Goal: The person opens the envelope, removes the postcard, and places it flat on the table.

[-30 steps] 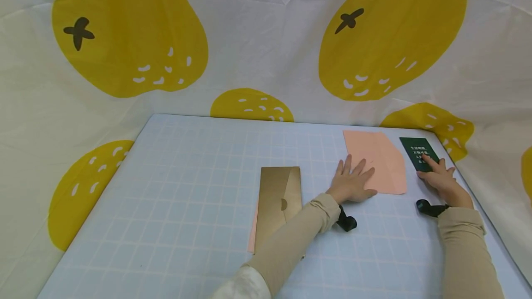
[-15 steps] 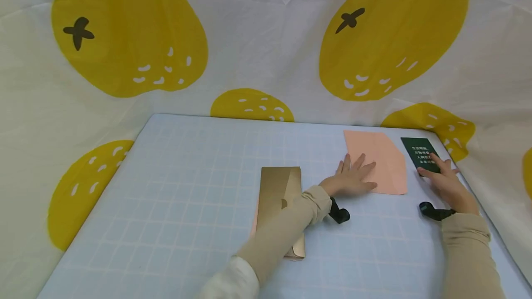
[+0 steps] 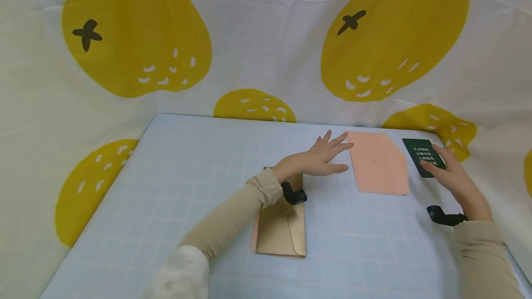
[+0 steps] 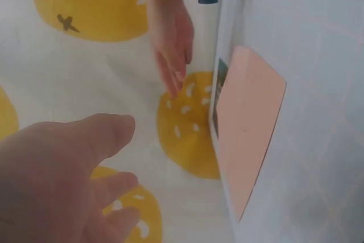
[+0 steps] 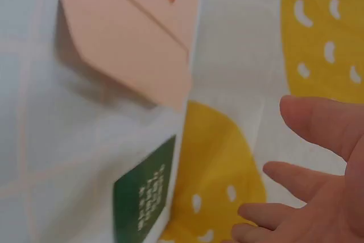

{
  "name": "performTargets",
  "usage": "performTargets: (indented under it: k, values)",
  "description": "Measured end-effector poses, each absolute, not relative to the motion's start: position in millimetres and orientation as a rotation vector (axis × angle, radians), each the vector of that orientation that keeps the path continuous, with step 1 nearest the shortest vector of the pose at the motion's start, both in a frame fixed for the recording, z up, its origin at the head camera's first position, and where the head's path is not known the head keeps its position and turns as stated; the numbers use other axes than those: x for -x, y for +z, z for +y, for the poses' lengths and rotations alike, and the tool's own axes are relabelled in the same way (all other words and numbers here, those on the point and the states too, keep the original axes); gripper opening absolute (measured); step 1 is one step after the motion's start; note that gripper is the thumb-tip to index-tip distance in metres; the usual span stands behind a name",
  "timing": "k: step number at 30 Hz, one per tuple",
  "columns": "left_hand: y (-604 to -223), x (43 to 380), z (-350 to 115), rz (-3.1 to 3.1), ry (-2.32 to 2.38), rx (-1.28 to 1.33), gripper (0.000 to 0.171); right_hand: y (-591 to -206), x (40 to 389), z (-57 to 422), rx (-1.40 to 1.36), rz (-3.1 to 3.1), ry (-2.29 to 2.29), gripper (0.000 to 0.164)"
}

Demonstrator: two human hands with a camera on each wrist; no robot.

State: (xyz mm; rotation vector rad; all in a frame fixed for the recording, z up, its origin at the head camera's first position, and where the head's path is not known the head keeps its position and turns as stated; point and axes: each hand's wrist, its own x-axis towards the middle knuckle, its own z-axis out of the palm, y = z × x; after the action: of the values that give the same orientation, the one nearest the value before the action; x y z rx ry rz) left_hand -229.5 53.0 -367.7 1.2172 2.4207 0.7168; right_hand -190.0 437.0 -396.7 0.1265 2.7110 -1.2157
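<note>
A pink envelope with an angled flap lies at the right of the table. Beside it is a dark green card printed with pale characters, partly covered by my right hand in the head view. That right hand is raised off the table, fingers loosely extended and holding nothing; the right wrist view shows a gap between it and the card. My left hand hovers left of the pink envelope with its fingers spread. Under my left wrist lies a gold envelope, with a pink edge showing beneath it.
The table has a pale blue gridded cover. A white cloth printed with yellow fruit hangs behind it and at its sides. A black wrist camera is strapped below my left hand, another below my right.
My left hand has lifted off the pink envelope and moved left, over the gold envelope. My right hand has come up off the green card and back slightly. The papers stay in place.
</note>
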Motion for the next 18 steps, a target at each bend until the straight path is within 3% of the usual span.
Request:
performTargets:
  k: [10, 18]
  values:
    - [-374.2, 203.3, -6.7, 2.470, 0.642, -1.318, 0.065, -354.9, 168.8, 359.9, 0.224, 2.984, -0.971, 0.075]
    - [-399.5, 179.6, -46.4, 2.602, 0.675, -1.233, 0.059, -342.7, 144.5, 301.6, 0.483, 3.017, -1.030, 0.071]
